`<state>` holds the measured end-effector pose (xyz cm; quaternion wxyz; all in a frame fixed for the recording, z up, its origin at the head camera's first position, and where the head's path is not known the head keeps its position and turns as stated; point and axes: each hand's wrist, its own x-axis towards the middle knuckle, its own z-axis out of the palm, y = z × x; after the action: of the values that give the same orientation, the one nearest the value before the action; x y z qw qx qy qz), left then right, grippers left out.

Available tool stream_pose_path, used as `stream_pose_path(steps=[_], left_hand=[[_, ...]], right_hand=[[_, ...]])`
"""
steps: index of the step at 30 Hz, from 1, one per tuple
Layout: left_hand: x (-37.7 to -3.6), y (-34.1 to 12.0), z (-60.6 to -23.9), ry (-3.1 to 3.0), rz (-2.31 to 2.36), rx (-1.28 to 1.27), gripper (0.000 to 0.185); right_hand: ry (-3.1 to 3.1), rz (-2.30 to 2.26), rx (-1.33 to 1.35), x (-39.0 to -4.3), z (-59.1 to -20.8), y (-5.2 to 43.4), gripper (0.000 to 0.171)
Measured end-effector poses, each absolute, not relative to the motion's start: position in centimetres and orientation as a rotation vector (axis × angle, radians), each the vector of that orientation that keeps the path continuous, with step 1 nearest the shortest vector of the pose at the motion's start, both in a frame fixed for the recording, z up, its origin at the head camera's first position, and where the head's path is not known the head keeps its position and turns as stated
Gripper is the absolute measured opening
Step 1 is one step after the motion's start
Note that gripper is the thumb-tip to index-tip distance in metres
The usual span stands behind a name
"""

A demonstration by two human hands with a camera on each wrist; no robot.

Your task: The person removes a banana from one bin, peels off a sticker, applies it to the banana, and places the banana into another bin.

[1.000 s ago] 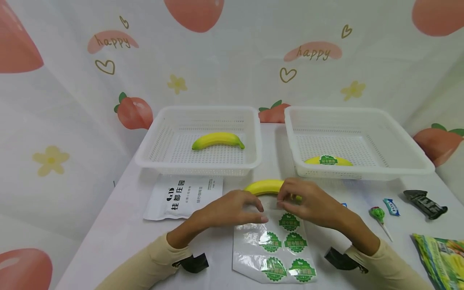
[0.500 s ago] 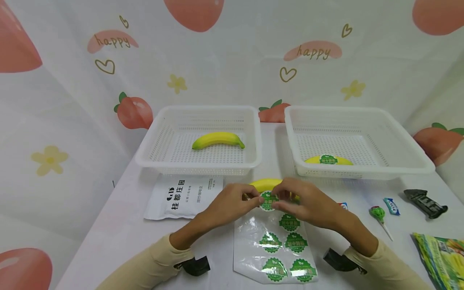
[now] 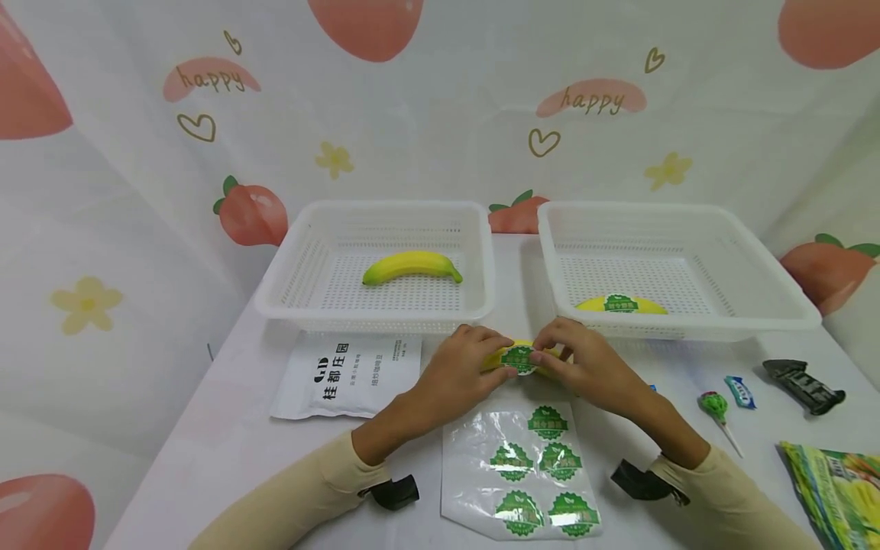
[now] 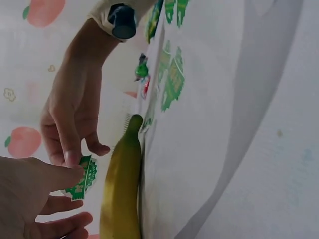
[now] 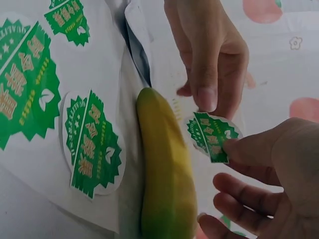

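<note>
A round green-and-white sticker [image 3: 517,359] is held just over a yellow banana [image 5: 167,169] on the table. My left hand [image 3: 457,374] pinches one edge of it, its thumb against the label in the right wrist view. From the other side my right hand [image 3: 591,367] pinches the opposite edge between thumb and finger. In both wrist views a small gap separates the sticker from the banana. Below the hands lies a clear sticker sheet [image 3: 474,451] bearing several more green labels. The hands cover much of the banana in the head view.
A white basket [image 3: 374,315] at back left holds a plain banana [image 3: 412,267]. Another basket [image 3: 687,328], back right, holds a labelled banana [image 3: 649,306]. A white pouch [image 3: 367,378] lies left; a lollipop [image 3: 713,403], small candy [image 3: 740,392], black wrapper [image 3: 804,386] and colourful packet [image 3: 839,489] lie right.
My left hand came in and took the sticker's edge beside the right hand. Both hands then moved the sticker away from me, from above the sheet to over the banana.
</note>
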<state>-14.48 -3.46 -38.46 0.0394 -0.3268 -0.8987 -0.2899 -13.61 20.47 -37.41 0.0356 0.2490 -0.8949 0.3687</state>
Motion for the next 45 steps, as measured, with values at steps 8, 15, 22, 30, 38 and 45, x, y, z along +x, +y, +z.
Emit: stream_pose_path(steps=[8, 15, 22, 30, 38, 45], left_hand=[[-15.2, -2.8, -39.2, -2.835, -0.832, -0.977, 0.046], [-15.3, -3.0, -39.6, -2.782, -0.916, -0.965, 0.035], [-15.5, -2.8, -39.7, -2.775, -0.931, -0.953, 0.032], [-15.6, -2.9, -39.6, -2.812, -0.989, -0.892, 0.038], [-15.6, -2.8, -39.6, -2.818, -0.97, -0.883, 0.037], [-15.5, -2.8, -39.5, -2.834, -0.99, -0.908, 0.03]], right_hand=[[-2.774, 1.108, 0.674, -14.3, -38.3, 20.4, 0.005], [-2.788, 1.143, 0.655, -14.3, -38.7, 20.3, 0.006], [-2.781, 1.118, 0.688, -14.2, -38.8, 20.3, 0.007], [-2.671, 1.05, 0.792, -13.9, -39.1, 19.7, 0.029], [-2.619, 0.958, 0.905, -13.6, -39.2, 19.5, 0.034], [-2.833, 0.864, 0.808, -13.6, -39.5, 19.5, 0.037]])
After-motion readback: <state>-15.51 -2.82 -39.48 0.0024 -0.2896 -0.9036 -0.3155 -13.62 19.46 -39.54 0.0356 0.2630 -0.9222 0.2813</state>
